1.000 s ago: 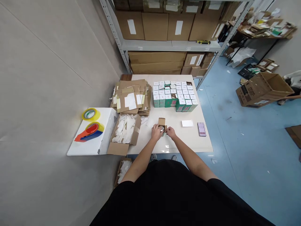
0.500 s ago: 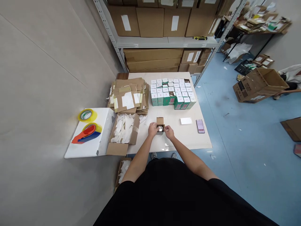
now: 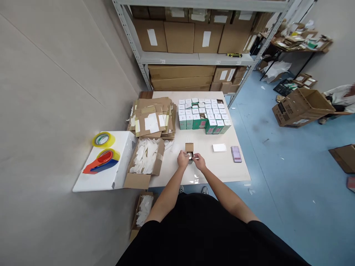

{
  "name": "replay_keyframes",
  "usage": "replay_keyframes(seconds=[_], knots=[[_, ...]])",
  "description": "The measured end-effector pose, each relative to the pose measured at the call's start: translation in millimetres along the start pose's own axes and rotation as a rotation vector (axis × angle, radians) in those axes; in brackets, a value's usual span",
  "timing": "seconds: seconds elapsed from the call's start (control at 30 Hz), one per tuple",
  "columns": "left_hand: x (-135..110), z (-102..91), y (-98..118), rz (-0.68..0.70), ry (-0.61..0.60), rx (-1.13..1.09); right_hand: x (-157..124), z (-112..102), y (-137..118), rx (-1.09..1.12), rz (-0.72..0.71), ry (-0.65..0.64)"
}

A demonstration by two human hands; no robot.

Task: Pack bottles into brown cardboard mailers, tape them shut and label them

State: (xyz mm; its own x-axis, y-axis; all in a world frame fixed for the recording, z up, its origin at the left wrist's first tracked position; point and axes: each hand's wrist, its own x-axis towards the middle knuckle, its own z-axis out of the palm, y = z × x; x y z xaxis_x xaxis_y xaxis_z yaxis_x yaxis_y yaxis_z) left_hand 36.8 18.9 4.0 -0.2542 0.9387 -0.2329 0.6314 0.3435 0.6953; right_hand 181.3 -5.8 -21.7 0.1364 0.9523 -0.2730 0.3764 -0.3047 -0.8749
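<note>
A small open cardboard box (image 3: 189,147) stands on the table in front of me, its flap raised at the far side. A shiny, silvery round object (image 3: 190,156) shows inside; its kind is not clear. My left hand (image 3: 182,159) is closed on the box's left side, with its fingers at the opening. On the right side, my right hand (image 3: 199,161) has its fingertips pinched at the box's rim. The fingers partly cover the round object.
White-and-green boxes (image 3: 203,114) stand in rows behind. A white box (image 3: 219,147) and a purple item (image 3: 236,154) lie to the right. Left are flattened cardboard (image 3: 151,118), a carton of white paper (image 3: 160,157), a tape dispenser (image 3: 101,162) and a tape roll (image 3: 103,139).
My left fingers have come further over the box opening, covering more of the round object. Both hands remain at the box. The whole view has shifted slightly.
</note>
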Motion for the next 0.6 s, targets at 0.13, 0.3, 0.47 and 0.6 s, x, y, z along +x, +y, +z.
replay_keyframes(seconds=[0.13, 0.3, 0.47, 0.6], knots=[[-4, -0.5, -4, 0.149, -0.026, -0.008, 0, 0, -2, -0.022, 0.002, 0.001], [4, -7.6, -18, 0.101, -0.055, -0.044, -3, 3, -2, -0.113, -0.056, -0.054], [19, -17.6, -18, 0.049, -0.158, -0.185, -6, -3, 0, -0.235, -0.11, -0.111], [24, -24.2, -15, 0.191, -0.27, -0.272, -5, -13, 0, -0.217, -0.055, -0.158]])
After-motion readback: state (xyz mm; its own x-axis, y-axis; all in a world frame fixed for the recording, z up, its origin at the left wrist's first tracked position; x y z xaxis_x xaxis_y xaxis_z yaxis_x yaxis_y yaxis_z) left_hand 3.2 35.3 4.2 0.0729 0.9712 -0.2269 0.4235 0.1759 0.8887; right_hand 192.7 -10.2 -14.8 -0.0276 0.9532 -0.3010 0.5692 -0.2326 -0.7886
